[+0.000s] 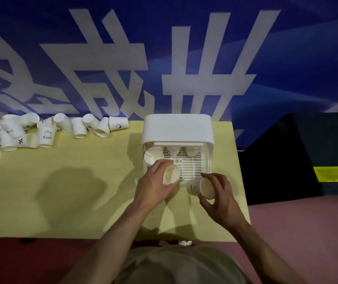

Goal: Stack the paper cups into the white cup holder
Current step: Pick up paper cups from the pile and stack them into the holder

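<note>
Over at about 10 o'clock there's a messy pile of paper cups (pixel 41 131) dumped along the back edge of the yellow tabletop (pixel 61 181), right up against the blue banner (pixel 164 58) with the big white characters on it. Most of those cups are tipped over or leaning on each other, and a few have little prints on them, one reading "Bear".

Moving toward the middle, the left hand (pixel 153 185) sits just past centre, around 12 o'clock from the person's chest. Its grip is curled round a plain cup (pixel 171 174), mouth tilted up and toward the right, held right at the front left edge of the white cup holder (pixel 177 128). That holder stands at roughly 1 o'clock on the tabletop, near the right end. It's got a rounded lid-like top and an open front showing a slotted white rack (pixel 190 165) inside. One cup (pixel 153 156) already lies on its side in the left slot, and a few more cup bottoms show at the back of the rack, kinda hard to count.

The right hand (pixel 221 197) is just beside the holder's front right corner, at 2 o'clock-ish. Fingers and thumb pinch a printed cup (pixel 201 187) round its rim, with the open mouth facing the person.

Further right, off the tabletop, there's a dark box shape (pixel 297 156) with a yellow label (pixel 331 174), sitting on a pinkish floor (pixel 307 232).
</note>
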The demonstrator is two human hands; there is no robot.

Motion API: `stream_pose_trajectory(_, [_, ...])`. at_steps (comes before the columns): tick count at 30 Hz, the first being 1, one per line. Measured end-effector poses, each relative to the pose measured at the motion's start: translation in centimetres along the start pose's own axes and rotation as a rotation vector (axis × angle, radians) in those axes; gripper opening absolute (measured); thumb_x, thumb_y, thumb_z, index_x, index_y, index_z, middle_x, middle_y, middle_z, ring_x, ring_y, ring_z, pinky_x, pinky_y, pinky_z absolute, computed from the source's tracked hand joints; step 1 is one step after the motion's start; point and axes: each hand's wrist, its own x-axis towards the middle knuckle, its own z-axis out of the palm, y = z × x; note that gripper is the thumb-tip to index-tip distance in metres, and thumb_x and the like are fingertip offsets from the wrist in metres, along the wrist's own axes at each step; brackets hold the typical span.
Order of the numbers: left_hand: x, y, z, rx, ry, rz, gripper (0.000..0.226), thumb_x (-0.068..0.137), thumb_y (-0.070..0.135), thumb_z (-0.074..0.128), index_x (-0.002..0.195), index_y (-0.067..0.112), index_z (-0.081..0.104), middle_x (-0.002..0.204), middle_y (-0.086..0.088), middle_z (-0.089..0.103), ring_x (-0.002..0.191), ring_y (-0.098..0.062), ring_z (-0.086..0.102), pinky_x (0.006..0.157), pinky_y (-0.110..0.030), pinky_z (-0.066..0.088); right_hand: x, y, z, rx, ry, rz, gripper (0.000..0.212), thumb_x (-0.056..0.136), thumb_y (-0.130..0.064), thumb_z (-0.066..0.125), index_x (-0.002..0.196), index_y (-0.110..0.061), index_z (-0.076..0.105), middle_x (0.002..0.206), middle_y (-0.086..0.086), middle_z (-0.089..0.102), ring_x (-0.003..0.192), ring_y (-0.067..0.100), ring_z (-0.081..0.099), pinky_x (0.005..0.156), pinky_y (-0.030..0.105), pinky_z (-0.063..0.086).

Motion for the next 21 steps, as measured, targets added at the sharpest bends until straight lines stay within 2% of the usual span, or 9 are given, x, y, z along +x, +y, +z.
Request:
stream_pose_trajectory(3, [1.2, 1.5, 1.6, 0.065, -0.01, -0.059, 0.065, 0.084, 0.055, 0.075, 0.141, 0.04, 0.046, 0.142, 0.026, 0.047, 0.122, -0.006, 0.057, 0.084, -0.039, 0.059, 0.8, 1.1, -1.6, 0.031, -0.034, -0.02, 0.06, 0.091, -0.032, 0.072, 0.145, -0.031, 0.047, 0.137, 0.0, 0.045, 0.124, 0.019, 0.049, 0.102, 0.034, 0.05])
stream_pose_trajectory(6, [2.3, 2.8, 2.6, 0.157, -0.049, -0.114, 0.073, 0.083, 0.06, 0.075, 0.145, 0.038, 0.044, 0.146, 0.023, 0.045, 0.124, -0.009, 0.056, 0.083, -0.036, 0.056, 1.7, 2.1, -2.3, 0.022, -0.046, -0.009, 0.059, 0.09, -0.034, 0.07, 0.145, -0.032, 0.047, 0.136, 0.0, 0.045, 0.124, 0.019, 0.049, 0.102, 0.036, 0.05])
stream_pose_trajectory(13, [3.7, 2.8, 5.3, 0.256, -0.14, -0.188, 0.082, 0.086, 0.052, 0.075, 0.154, 0.033, 0.035, 0.153, 0.014, 0.039, 0.136, -0.012, 0.048, 0.088, -0.037, 0.054, 2.9, 4.1, -3.3, 0.073, -0.063, -0.006, 0.06, 0.09, -0.034, 0.07, 0.145, -0.033, 0.046, 0.135, -0.001, 0.045, 0.123, 0.019, 0.05, 0.1, 0.04, 0.052])
stream_pose_trajectory(16, [3.9, 2.4, 6.3, 0.261, -0.171, -0.239, 0.083, 0.086, 0.049, 0.076, 0.155, 0.031, 0.033, 0.156, 0.011, 0.038, 0.139, -0.014, 0.046, 0.092, -0.041, 0.054, 3.8, 4.6, -3.6, 0.045, -0.11, -0.011, 0.059, 0.092, -0.04, 0.067, 0.145, -0.038, 0.042, 0.139, -0.003, 0.042, 0.125, 0.017, 0.048, 0.1, 0.038, 0.053])
stream_pose_trajectory(21, [4.4, 1.8, 7.7, 0.271, -0.173, -0.281, 0.084, 0.085, 0.05, 0.077, 0.154, 0.031, 0.034, 0.155, 0.01, 0.039, 0.14, -0.015, 0.044, 0.095, -0.042, 0.054, 5.0, 4.7, -3.7, 0.059, -0.104, -0.014, 0.061, 0.093, -0.036, 0.071, 0.145, -0.039, 0.041, 0.141, -0.006, 0.039, 0.126, 0.016, 0.047, 0.099, 0.038, 0.054])
